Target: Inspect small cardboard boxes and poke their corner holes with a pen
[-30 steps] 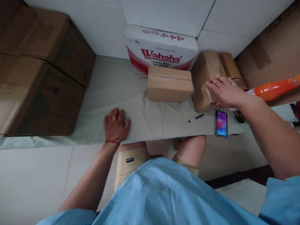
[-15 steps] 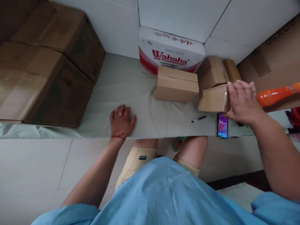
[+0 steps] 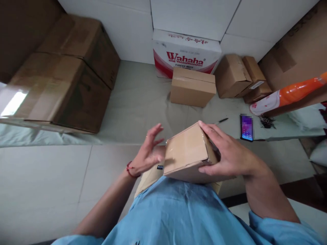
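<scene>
My right hand (image 3: pixel 227 153) grips a small brown cardboard box (image 3: pixel 187 153) by its right side and holds it over my lap, in front of my blue shirt. My left hand (image 3: pixel 149 149) is at the box's left side with fingers spread, touching or nearly touching it. A red string is round my left wrist and a ring is on a finger.
A pale cloth-covered surface (image 3: pixel 138 102) holds another small box (image 3: pixel 192 86), a Wahaha carton (image 3: pixel 186 54), two small boxes (image 3: pixel 240 76), a pen (image 3: pixel 221 120), a phone (image 3: pixel 246 127), keys (image 3: pixel 267 121) and an orange-white bottle (image 3: pixel 288 95). Large brown cartons (image 3: pixel 63 78) stand left.
My right hand lifted a small box from the right of the surface and brought it to my lap. My left hand left the cloth and rose to the box.
</scene>
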`<action>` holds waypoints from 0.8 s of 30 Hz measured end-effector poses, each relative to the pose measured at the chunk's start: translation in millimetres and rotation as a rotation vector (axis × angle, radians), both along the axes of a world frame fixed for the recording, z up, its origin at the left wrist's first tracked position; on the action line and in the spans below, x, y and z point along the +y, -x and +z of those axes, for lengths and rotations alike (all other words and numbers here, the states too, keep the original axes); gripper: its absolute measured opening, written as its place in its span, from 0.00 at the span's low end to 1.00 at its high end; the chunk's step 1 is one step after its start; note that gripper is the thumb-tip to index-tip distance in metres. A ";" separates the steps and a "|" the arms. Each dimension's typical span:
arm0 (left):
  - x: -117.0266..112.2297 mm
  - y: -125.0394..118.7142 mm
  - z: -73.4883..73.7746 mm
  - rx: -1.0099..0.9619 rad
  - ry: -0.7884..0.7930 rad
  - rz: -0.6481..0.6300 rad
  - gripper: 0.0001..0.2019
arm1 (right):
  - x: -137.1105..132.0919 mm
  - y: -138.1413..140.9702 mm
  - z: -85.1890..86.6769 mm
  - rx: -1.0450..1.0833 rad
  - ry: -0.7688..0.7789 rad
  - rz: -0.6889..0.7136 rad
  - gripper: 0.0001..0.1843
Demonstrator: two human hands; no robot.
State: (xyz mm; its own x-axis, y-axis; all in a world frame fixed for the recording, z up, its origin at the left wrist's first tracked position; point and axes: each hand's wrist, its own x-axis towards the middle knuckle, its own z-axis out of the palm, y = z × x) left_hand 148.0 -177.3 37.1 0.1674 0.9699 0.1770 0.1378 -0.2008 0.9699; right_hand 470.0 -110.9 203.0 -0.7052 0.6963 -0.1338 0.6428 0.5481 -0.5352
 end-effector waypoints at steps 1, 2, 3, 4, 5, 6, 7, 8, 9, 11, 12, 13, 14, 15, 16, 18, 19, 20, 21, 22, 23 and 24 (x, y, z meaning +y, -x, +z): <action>-8.8 -7.8 8.4 -0.033 0.034 -0.089 0.60 | 3.0 3.3 -9.5 0.009 0.071 0.007 0.75; -15.7 -15.1 14.5 -0.040 0.060 -0.148 0.63 | 6.2 6.6 -19.7 0.018 0.129 0.019 0.74; -20.9 -21.8 18.2 -0.035 0.082 -0.184 0.67 | 9.1 9.9 -30.3 0.033 0.174 0.034 0.73; -24.7 -27.9 19.4 -0.019 0.099 -0.200 0.69 | 11.7 13.1 -40.8 0.053 0.206 0.050 0.72; -27.7 -33.4 18.5 -0.003 0.115 -0.201 0.70 | 13.8 16.0 -51.0 0.078 0.230 0.060 0.71; -30.0 -38.3 16.2 0.011 0.134 -0.190 0.69 | 15.3 18.4 -60.2 0.101 0.248 0.065 0.70; -31.9 -42.6 13.2 0.025 0.160 -0.169 0.68 | 16.1 19.8 -68.2 0.123 0.262 0.063 0.68; -33.4 -46.0 9.9 0.036 0.192 -0.140 0.66 | 16.3 19.9 -74.4 0.144 0.270 0.052 0.66; -34.4 -48.3 7.0 0.041 0.232 -0.104 0.64 | 15.9 18.3 -78.9 0.165 0.269 0.030 0.62; -34.4 -49.4 3.1 0.027 0.320 -0.030 0.61 | 13.2 8.3 -83.5 0.207 0.231 -0.050 0.50; -33.3 -48.3 2.1 0.005 0.359 0.001 0.60 | 10.8 -0.2 -84.8 0.232 0.193 -0.114 0.43; -31.7 -46.4 1.7 -0.027 0.395 0.023 0.60 | 7.4 -11.0 -86.3 0.266 0.144 -0.198 0.37; -29.8 -44.2 1.4 -0.066 0.425 0.036 0.60 | 3.0 -23.5 -88.8 0.305 0.089 -0.305 0.33; -28.1 -42.3 1.0 -0.110 0.452 0.043 0.60 | -2.5 -37.1 -92.9 0.351 0.030 -0.434 0.31; -26.7 -41.0 0.4 -0.158 0.480 0.048 0.61 | -9.1 -50.9 -98.9 0.404 -0.023 -0.584 0.29; -25.8 -41.5 -1.5 -0.250 0.541 0.071 0.61 | -24.9 -75.9 -116.9 0.541 -0.065 -0.886 0.28; -26.3 -43.5 -2.6 -0.293 0.572 0.093 0.60 | -33.9 -85.3 -128.2 0.622 -0.024 -1.005 0.27; -27.1 -46.4 -3.6 -0.338 0.601 0.122 0.59 | -43.4 -91.8 -140.5 0.708 0.062 -1.082 0.27; -28.0 -49.9 -4.2 -0.385 0.630 0.152 0.59 | -53.1 -94.9 -153.2 0.786 0.175 -1.119 0.27; -28.8 -53.3 -4.4 -0.431 0.660 0.178 0.58 | -62.9 -94.5 -165.5 0.848 0.296 -1.120 0.28; -29.2 -56.4 -4.1 -0.477 0.692 0.200 0.58 | -72.5 -90.7 -176.8 0.888 0.402 -1.093 0.30; -29.1 -58.5 -3.6 -0.520 0.725 0.215 0.57 | -81.3 -84.0 -186.4 0.909 0.478 -1.053 0.32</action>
